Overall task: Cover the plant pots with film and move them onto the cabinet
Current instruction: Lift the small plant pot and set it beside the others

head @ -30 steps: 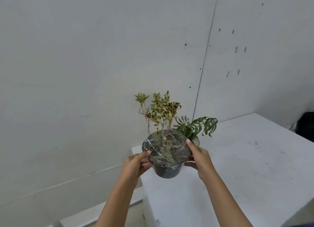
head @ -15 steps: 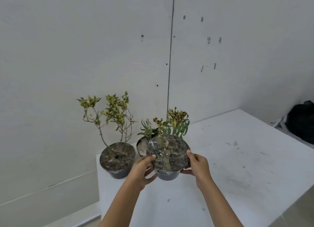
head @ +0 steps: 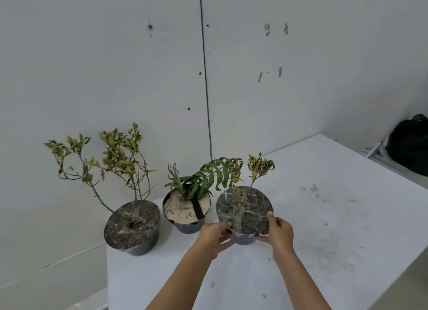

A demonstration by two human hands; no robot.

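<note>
Head view | film-covered pot (head: 243, 213) | dark soil, 2 sparse stems

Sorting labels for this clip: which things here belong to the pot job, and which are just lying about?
Job: held film-covered pot, left hand, right hand, shrub pot, fern pot, white cabinet.
Lying about: black bag, wall.

You worked under soft, even light that left the wall (head: 92, 54) and tabletop (head: 324, 217) pale and nearly shadowless. Clear film (head: 243, 207) over the held pot caught faint white glints. Wide-angle distortion bowed the wall seam (head: 205, 78), and fine detail stayed slightly soft throughout.
</note>
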